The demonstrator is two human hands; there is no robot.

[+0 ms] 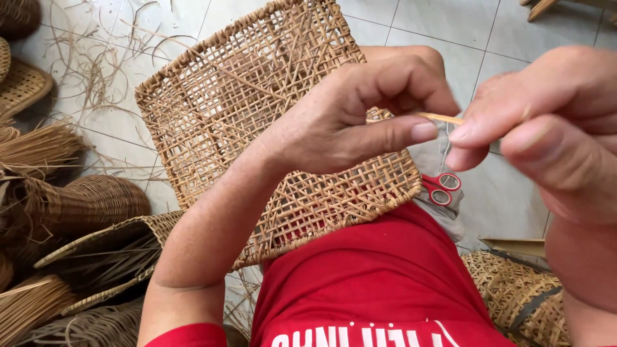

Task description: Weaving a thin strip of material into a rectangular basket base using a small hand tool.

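Fingers (411,132) of the left hand (347,122) and those of the right hand (546,122) are both pinched shut on a thin cane strip (439,117), which spans the small gap between them. Just below the hands, a flat woven mat (257,109) rests on the person's lap. Red-handled scissors (441,187) lie on the tiled floor (443,26) beside it. Finished baskets (83,205) are piled to the left.
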